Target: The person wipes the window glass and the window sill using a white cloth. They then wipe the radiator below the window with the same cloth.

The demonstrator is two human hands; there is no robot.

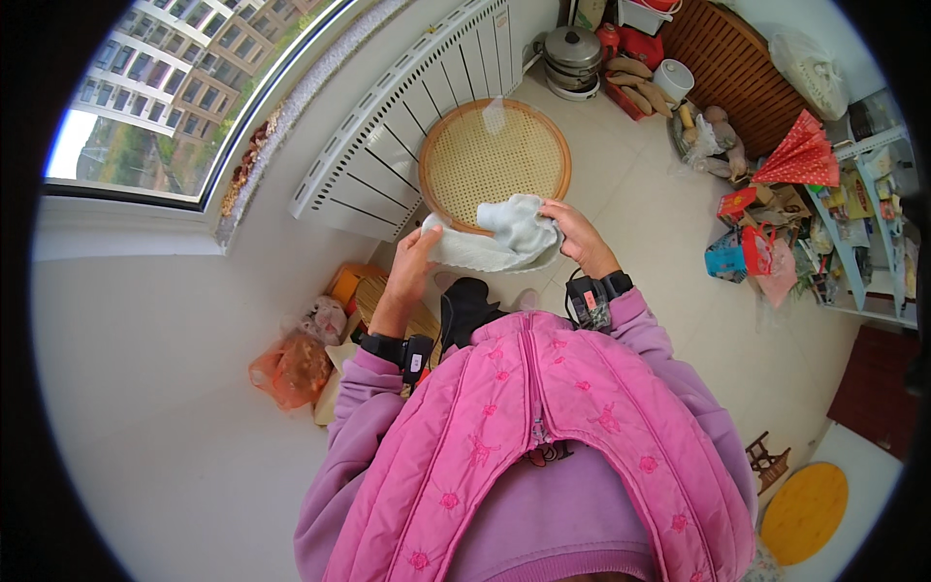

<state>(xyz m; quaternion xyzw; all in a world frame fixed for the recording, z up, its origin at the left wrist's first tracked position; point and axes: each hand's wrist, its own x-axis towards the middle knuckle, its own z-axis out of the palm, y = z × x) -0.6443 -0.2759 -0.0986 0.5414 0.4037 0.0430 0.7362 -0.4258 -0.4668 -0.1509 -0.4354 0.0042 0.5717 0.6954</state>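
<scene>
A pale grey-white cloth [504,240] is stretched between my two hands in front of my body. My left hand [415,260] pinches its left end between thumb and fingers. At the other end, where the fabric is bunched, my right hand [579,236] grips the upper edge. The middle of the cloth sags a little, with a fold standing up near my right hand. Just beyond it, a round woven tray with a wooden rim [565,160] leans or lies by the radiator; I cannot tell which.
A white radiator [388,145] runs under the window at left. Stacked pots [572,60] stand far ahead. Bags and boxes sit right, beside a shelf rack [853,223]. An orange plastic bag [291,371] lies by the left wall. A round yellow board [805,512] is at lower right.
</scene>
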